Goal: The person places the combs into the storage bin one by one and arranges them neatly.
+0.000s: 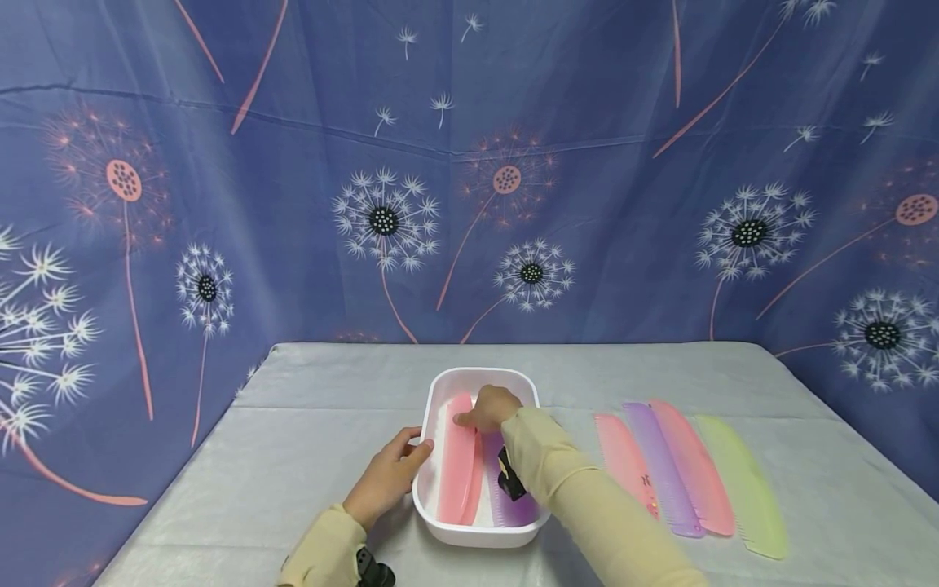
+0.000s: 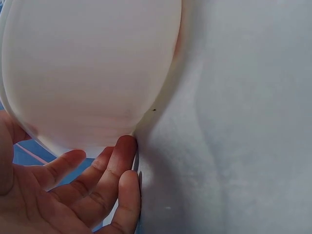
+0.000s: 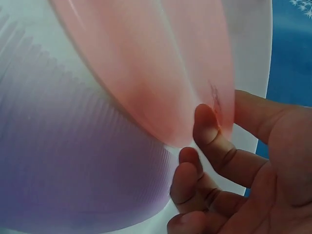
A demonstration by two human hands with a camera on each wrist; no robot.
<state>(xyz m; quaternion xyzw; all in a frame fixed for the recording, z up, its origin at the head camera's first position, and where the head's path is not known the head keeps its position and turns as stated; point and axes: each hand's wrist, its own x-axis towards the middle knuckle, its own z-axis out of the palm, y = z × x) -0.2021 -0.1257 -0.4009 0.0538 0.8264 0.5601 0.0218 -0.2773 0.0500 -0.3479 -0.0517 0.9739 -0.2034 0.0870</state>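
A white plastic tub [image 1: 480, 536] stands on the table with two pink combs and a purple comb [image 1: 506, 505] inside. My right hand [image 1: 493, 409] reaches into it and pinches the end of the left pink comb [image 1: 456, 469] between thumb and index finger. The other pink comb [image 3: 131, 73] lies beside it, partly overlapped, with the purple comb's teeth close by in the right wrist view. At the tub's left side, my left hand [image 1: 389, 475] holds the rim, thumb at the edge and fingers [image 2: 124, 151] against the outer wall. My right forearm hides part of the tub.
Right of the tub, several combs lie side by side on the pale table cover [image 1: 323, 440]: a pink one [image 1: 623, 456], a purple one [image 1: 663, 473], a larger pink one [image 1: 693, 469] and a green one [image 1: 748, 489]. A blue dandelion-print curtain [image 1: 293, 204] hangs behind.
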